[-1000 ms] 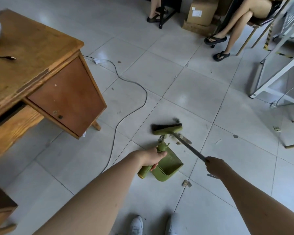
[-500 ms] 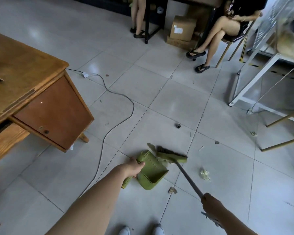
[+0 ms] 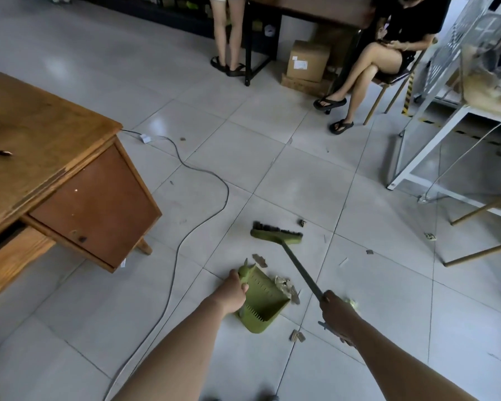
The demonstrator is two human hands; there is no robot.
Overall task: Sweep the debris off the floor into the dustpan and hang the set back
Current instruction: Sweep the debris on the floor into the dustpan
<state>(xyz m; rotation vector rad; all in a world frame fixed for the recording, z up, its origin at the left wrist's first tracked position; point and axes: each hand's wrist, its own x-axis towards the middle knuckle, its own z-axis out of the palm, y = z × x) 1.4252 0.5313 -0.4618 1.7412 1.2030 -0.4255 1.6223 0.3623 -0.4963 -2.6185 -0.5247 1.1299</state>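
Note:
A green dustpan (image 3: 265, 302) rests on the tiled floor in front of me, its handle held in my left hand (image 3: 234, 292). My right hand (image 3: 334, 309) grips the dark handle of a green broom (image 3: 276, 234), whose head lies on the floor beyond the pan. Crumpled paper and cardboard scraps (image 3: 287, 286) sit at the pan's right edge. More bits lie near the pan: a brown scrap (image 3: 259, 260), a cardboard piece (image 3: 297, 336), a dark lump (image 3: 302, 222) past the broom head, and a pale wad (image 3: 352, 303) beside my right hand.
A wooden desk (image 3: 55, 175) stands at the left, and a grey cable (image 3: 203, 209) trails from it across the floor past my left arm. Two people and cardboard boxes (image 3: 308, 63) are at the back. A white metal rack (image 3: 457, 117) and wooden chair legs (image 3: 480, 253) stand at the right.
The broom head has moved away from the dustpan's mouth and out across the floor. The dustpan has turned a little, and scraps now lie at its right edge. My view has tilted upward.

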